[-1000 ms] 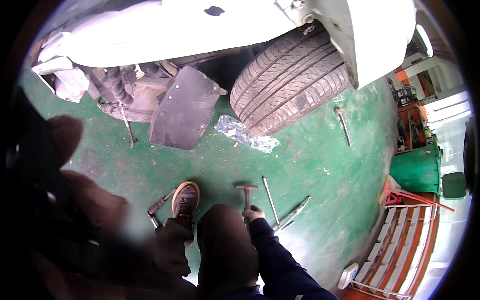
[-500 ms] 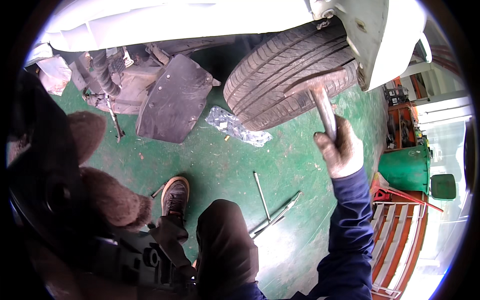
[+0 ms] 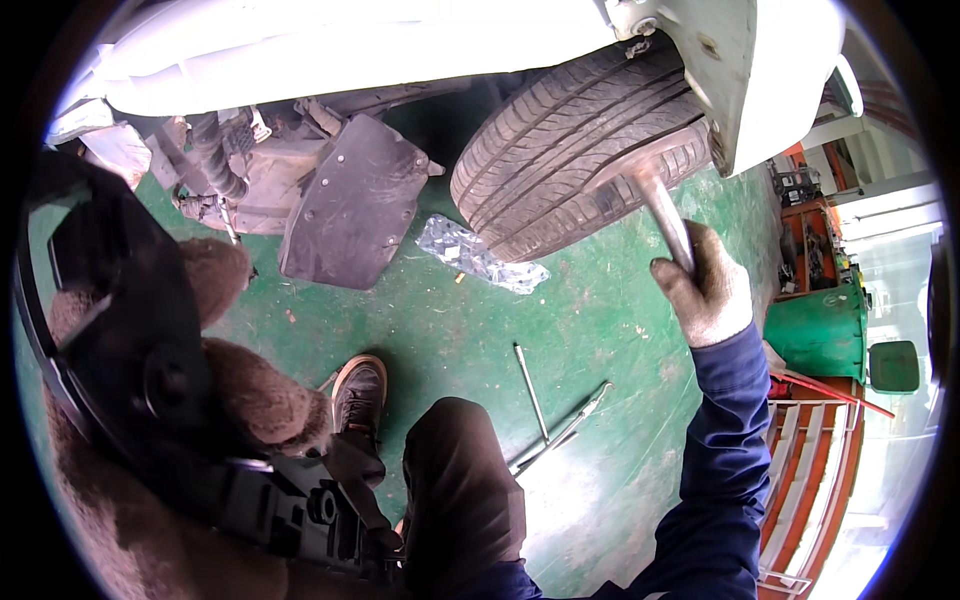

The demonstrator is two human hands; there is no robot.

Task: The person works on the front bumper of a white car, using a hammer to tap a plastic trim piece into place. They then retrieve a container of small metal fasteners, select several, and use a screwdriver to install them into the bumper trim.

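Note:
Close at the left, my left hand (image 3: 262,395), apparently in a fuzzy brown glove, is wrapped round a large black moulded part (image 3: 130,330) that partly hides it. My right hand (image 3: 712,292), in a dirty pale glove, grips the handle of a steel hammer (image 3: 658,200). The hammer's blurred head is raised over the tyre (image 3: 545,150) under the white car body (image 3: 760,80). A dark underbody panel (image 3: 350,200) and grimy mechanical parts lie left of the tyre.
On the green floor lie a crumpled plastic bag (image 3: 480,255), a thin rod (image 3: 530,390) and other long tools (image 3: 575,420). At the right are a green bin (image 3: 815,335), an orange shelf unit (image 3: 805,245) and a slatted rack (image 3: 810,470). My shoe (image 3: 360,390) is below centre.
My right hand has raised the hammer from down by my knee to the tyre, then shifted slightly right. The black part in my left hand has swung rightward and more into view.

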